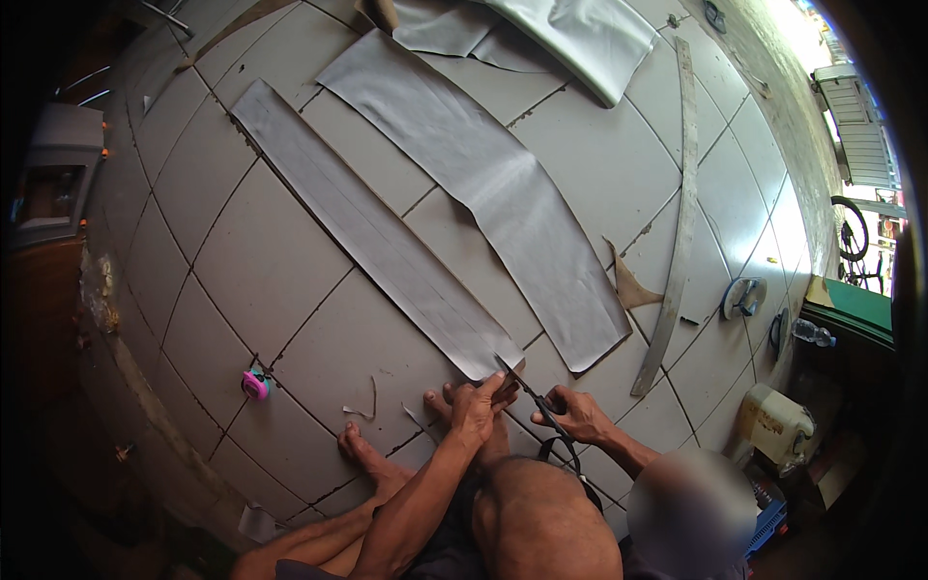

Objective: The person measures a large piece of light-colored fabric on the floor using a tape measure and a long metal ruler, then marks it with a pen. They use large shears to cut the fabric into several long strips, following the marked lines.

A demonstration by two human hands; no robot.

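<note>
A long silver-grey strip of sheet material (362, 227), with thin lines marked along it, lies slantwise on the tiles. My left hand (474, 411) pinches its near end, just above my foot. Scissors (543, 406) with dark handles are in my right hand (578, 418). Their blades point up and left, and the tip meets the strip's near edge beside my left fingers. How far the blades are parted is too small to tell. To the right of the strip, a wider grey piece (522, 198) lies flat, apart from both hands.
A long metal ruler (681, 213) and a tan scrap (633, 287) lie at right. Folded grey material (580, 39) is at the far side. A pink tape measure (255, 385) sits at left. A sandal (743, 298) and a yellowish jerrycan (776, 425) stand at right.
</note>
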